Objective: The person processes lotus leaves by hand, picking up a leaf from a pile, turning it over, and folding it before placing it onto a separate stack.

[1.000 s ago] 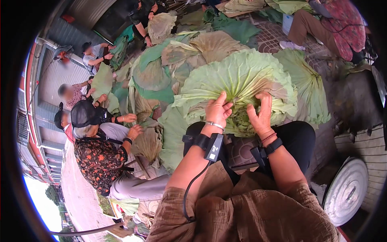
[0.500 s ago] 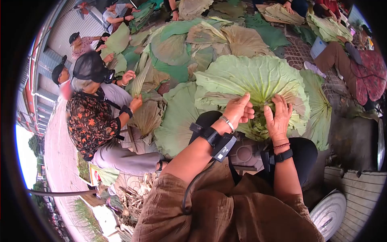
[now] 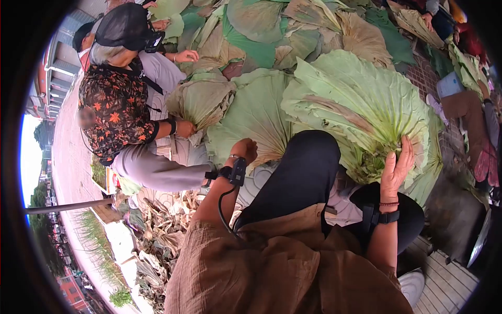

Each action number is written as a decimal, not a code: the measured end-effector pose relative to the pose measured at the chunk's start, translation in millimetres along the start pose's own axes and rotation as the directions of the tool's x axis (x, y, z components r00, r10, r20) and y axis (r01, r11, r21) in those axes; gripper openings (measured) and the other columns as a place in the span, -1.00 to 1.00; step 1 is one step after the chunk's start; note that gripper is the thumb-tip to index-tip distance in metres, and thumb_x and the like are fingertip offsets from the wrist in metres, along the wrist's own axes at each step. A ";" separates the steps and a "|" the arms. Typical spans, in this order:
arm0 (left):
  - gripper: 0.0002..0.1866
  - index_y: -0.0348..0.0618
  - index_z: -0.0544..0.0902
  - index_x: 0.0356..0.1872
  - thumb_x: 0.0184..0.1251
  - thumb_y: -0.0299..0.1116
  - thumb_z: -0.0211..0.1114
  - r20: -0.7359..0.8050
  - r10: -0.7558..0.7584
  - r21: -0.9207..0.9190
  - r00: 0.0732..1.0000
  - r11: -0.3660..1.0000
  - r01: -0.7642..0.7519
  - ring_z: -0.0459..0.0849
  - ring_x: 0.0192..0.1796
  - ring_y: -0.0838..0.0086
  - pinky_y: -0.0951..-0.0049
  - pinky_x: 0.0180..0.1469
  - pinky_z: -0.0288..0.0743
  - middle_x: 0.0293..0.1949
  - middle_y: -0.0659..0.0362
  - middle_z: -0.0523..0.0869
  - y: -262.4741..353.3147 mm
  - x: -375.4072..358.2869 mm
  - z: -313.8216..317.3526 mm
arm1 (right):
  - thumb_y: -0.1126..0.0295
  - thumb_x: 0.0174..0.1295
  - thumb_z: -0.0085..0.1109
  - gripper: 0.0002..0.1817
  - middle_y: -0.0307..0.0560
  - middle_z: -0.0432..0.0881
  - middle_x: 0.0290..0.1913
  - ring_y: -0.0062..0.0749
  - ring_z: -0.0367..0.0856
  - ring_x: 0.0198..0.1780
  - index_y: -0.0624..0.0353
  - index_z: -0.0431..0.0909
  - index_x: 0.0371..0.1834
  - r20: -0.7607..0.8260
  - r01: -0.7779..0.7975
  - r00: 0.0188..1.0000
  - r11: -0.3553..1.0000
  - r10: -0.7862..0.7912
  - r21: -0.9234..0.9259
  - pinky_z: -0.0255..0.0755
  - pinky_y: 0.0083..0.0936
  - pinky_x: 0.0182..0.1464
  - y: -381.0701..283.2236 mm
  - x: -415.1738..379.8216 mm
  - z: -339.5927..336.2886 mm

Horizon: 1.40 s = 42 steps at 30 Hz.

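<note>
A thick stack of pale green lotus leaves [image 3: 355, 99] spreads over my lap, browned in places, with torn, crumpled pieces at its gathered centre. My right hand [image 3: 400, 165] lies against the lower right of this stack, fingers stretched and thumb apart. Off to the left, my left hand [image 3: 244, 150] is away from the stack, above my left knee's outer side. Its fingers are curled closed; whatever they may hold is hidden. Beyond that hand lies another broad lotus leaf [image 3: 261, 104], green with a brown centre.
A co-worker [image 3: 123, 104] in a flowered shirt sits at left, one hand on a dried leaf bundle [image 3: 204, 99]. Dry leaf scraps [image 3: 162, 235] heap up below. More leaves [image 3: 256, 21] cover the ground ahead. Other people are at the far edges.
My left hand has left the stack's centre, swung left and closed. My right hand remains at the stack, which now leans more to the right. The view has shifted.
</note>
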<state>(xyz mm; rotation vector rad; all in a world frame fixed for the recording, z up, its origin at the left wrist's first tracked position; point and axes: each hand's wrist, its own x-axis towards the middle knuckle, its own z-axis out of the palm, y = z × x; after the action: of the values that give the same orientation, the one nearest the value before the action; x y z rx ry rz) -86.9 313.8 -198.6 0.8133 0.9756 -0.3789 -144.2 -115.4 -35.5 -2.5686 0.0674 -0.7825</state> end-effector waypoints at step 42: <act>-0.82 -0.24 0.58 -0.15 0.33 -0.39 0.13 0.721 0.448 -0.465 0.528 0.878 -0.111 0.67 -0.14 0.26 0.25 0.02 0.54 -0.15 0.06 0.70 139.2 -144.8 90.4 | 0.05 0.32 -0.10 -0.41 0.11 0.34 0.25 -0.02 0.21 0.31 0.23 0.26 0.28 -0.078 0.002 0.997 0.998 -0.007 -0.062 -0.05 -0.12 0.34 4.2 -8.5 7.7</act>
<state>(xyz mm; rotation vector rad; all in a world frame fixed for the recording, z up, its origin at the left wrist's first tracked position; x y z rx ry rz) -24.6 327.1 12.3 0.3444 -0.0062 -0.2223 -146.7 -114.6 -47.4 -2.5968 0.1120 -0.8958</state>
